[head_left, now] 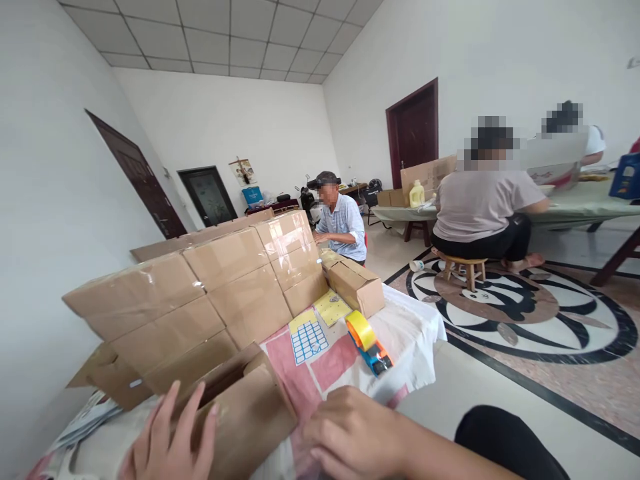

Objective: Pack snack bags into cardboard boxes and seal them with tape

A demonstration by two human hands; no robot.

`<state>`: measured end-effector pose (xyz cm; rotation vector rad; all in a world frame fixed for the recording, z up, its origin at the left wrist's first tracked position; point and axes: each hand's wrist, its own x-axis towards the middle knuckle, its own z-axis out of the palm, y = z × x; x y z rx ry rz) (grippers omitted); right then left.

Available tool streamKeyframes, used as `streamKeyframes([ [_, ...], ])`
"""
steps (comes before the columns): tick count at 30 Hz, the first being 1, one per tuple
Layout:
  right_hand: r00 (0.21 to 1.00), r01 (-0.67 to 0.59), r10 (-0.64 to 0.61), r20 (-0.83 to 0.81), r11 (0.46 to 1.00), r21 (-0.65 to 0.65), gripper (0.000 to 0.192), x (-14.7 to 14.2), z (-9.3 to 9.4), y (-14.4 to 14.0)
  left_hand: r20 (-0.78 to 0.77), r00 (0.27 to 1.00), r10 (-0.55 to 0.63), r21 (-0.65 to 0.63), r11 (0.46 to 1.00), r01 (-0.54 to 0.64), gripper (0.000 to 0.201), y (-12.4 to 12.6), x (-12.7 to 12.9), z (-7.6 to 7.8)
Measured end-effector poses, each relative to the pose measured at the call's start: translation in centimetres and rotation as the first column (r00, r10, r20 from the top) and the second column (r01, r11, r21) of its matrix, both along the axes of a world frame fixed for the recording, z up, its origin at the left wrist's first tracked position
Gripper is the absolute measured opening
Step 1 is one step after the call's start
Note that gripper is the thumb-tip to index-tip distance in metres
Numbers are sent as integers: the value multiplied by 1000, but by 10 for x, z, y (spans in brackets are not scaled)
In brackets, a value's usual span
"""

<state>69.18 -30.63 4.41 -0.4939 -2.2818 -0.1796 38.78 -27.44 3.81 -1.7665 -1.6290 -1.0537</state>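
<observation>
Head view: 2 hands, left hand (167, 437) flat on matte cardboard box (245, 413).

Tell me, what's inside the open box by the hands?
The open box shows only a dark gap under its flap. The left hand rests on it, the right hand beside it. Its contents are hidden.
</observation>
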Motion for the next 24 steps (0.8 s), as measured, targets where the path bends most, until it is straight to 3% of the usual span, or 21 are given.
streamKeyframes([
  [4, 1000, -15, 15, 4, 999, 39, 22, -9, 5, 0, -3, 985, 175, -231, 958, -171, 68, 33, -16, 10],
  [7, 1000, -26, 26, 12, 997, 67, 23, -16, 6, 3, -7, 983, 182, -402, 900, -170, 71, 47, -27, 8],
  [10, 1000, 0, -1, 10, 997, 82, 22, -20, 10, 9, 7, 988, 157, -437, 889, -138, 59, 48, -34, 1],
  [15, 997, -28, 26, -74, 999, -36, 17, -26, 21, 28, 22, 996, -84, -509, 857, 84, 59, 42, -51, -19],
  [18, 954, -162, 93, -286, 960, -229, 21, -38, 27, 42, -87, 984, -155, -534, 841, 85, 74, 38, -57, -29],
  [20, 853, -357, 113, -509, 838, -412, 24, -51, 30, 53, -164, 971, -172, -535, 843, 59, 86, 34, -54, -30],
  [22, 727, -576, 86, -682, 617, -536, 32, -68, 34, 66, -207, 961, -182, -520, 853, 49, 93, 28, -42, -26],
  [24, 659, -704, 71, -749, 411, -580, 39, -87, 37, 82, -216, 960, -175, -493, 869, 47, 90, 20, -25, -19],
])
